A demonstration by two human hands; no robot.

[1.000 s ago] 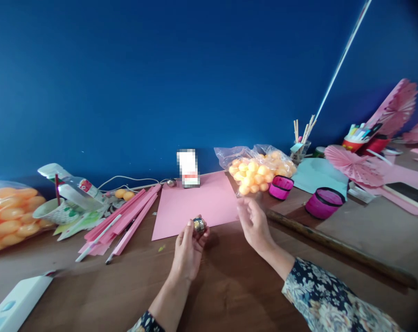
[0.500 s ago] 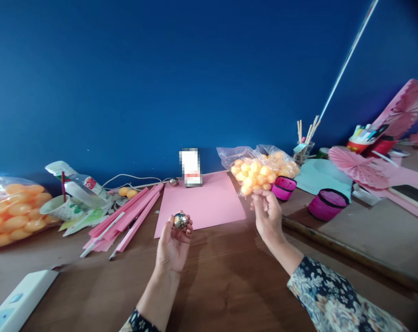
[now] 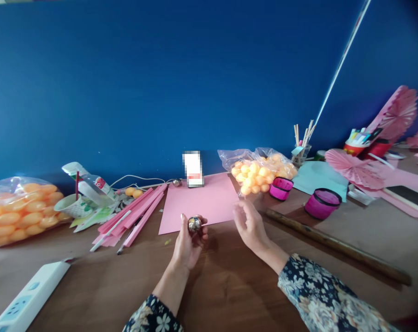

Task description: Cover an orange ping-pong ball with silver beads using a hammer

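Observation:
A shiny metal ball (image 3: 194, 224) rests in my left hand (image 3: 190, 244), palm turned up and fingers curled around it. It is held over the front edge of a pink sheet of paper (image 3: 202, 200). To the right, my right hand (image 3: 251, 227) is raised near the sheet's right corner, its fingers loosely bent and apart, and I see nothing in it. Behind the right hand lies a clear bag of orange balls (image 3: 253, 177). A second metal ball (image 3: 176, 182) sits at the sheet's back left corner, beside a phone (image 3: 194, 169) standing upright against the wall.
At left are another bag of orange balls (image 3: 22, 210), a paper cup (image 3: 74, 206), a plastic bottle (image 3: 94, 189), pink paper strips (image 3: 133, 212) and a power strip (image 3: 32, 293). On the right lie a wooden stick (image 3: 337, 246), magenta wristbands (image 3: 322, 204) and a pink paper fan (image 3: 355, 168).
My right hand has moved left and toward me, away from the bag of orange balls. My left hand has shifted slightly right with the metal ball. The view has turned a little.

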